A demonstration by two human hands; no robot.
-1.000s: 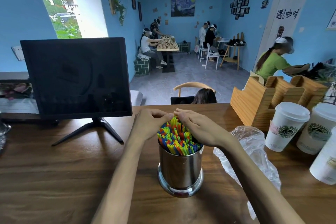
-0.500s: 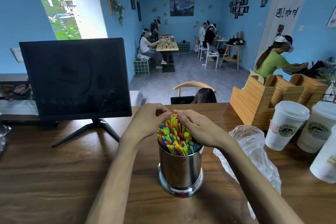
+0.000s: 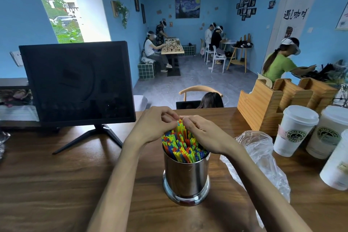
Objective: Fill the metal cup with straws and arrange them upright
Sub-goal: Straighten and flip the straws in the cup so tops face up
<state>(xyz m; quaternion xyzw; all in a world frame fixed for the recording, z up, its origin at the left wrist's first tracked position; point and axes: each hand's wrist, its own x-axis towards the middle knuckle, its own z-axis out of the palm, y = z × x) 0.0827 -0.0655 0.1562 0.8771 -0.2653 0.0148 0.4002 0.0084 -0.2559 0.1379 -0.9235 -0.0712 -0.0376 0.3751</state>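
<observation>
A shiny metal cup (image 3: 186, 177) stands upright on the wooden counter (image 3: 56, 184), packed with colourful straws (image 3: 181, 146) that lean slightly away from me. My left hand (image 3: 152, 126) curls round the far left side of the straw tips, its fingertips pinching them. From the right, my right hand (image 3: 202, 132) lies over the straws, with fingers curled onto the same far tips. The two hands nearly touch above the bundle.
A black monitor (image 3: 77, 83) on a stand is at the left. An empty clear plastic bag (image 3: 258, 158) lies right of the cup. White lidded paper cups (image 3: 293, 130) and a wooden holder (image 3: 278, 100) stand at the right. People sit in the room beyond.
Both hands have closed in a little over the far straw tips, gathering them more tightly. The cup has stayed in place.
</observation>
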